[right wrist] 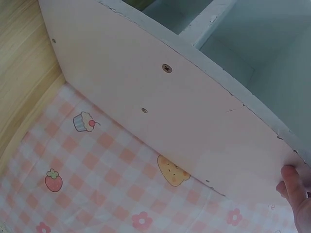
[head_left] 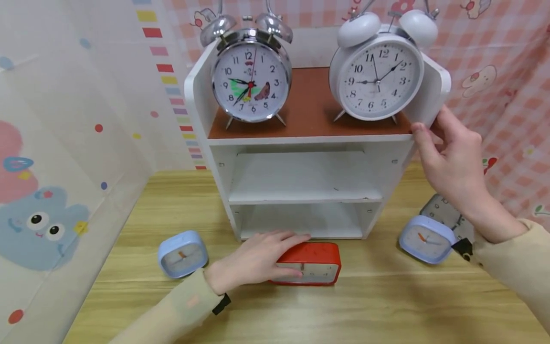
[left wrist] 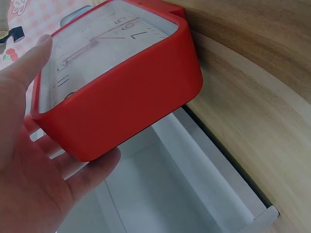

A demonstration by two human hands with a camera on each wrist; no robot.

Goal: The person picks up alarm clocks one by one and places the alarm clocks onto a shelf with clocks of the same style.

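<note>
My left hand (head_left: 253, 258) holds a red rectangular clock (head_left: 318, 251) on the wooden table, just in front of the white shelf's (head_left: 307, 140) bottom opening. In the left wrist view, the thumb lies over the front edge of the clock's face and the fingers wrap behind its red case (left wrist: 129, 92). At the shelf's right side panel, my right hand (head_left: 457, 157) grips the front edge near the top board, the thumb in front and fingers against the outer side. The right wrist view shows its fingertips at that panel (right wrist: 160, 102).
A silver twin-bell alarm clock (head_left: 251, 83) and a white one (head_left: 378, 79) stand on the shelf's brown top board. One small blue clock (head_left: 182, 255) sits left on the table. Another blue clock (head_left: 425, 239) is at right, before a dark-rimmed clock (head_left: 442, 210). Patterned cloth hangs behind.
</note>
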